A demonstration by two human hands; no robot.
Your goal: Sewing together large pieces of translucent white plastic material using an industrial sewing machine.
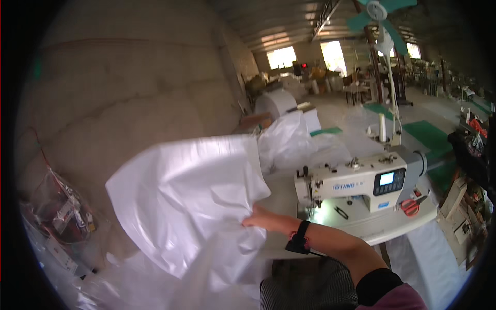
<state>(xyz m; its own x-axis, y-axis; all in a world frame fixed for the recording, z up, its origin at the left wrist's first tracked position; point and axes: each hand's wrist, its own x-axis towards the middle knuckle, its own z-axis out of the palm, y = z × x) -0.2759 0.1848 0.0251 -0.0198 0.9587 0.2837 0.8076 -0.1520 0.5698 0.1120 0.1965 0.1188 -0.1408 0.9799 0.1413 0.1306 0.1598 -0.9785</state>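
A large sheet of white, slightly shiny woven plastic fabric billows up in front of me, left of the sewing machine. My right hand is closed on its right edge, the fingers partly lost in the folds. A black strap with a small box circles that wrist. My left hand does not show; the raised sheet covers that side. Just right of my right hand stands a white industrial sewing machine, its lamp lit over the needle area. Black thread snips and red-handled scissors lie on the machine table.
Behind the machine table lies a heap of white plastic sheeting. A thread cone stands behind the machine, and a green-bladed fan hangs above. Clear bags sit by the wall at left. More white fabric drapes below the table's right side.
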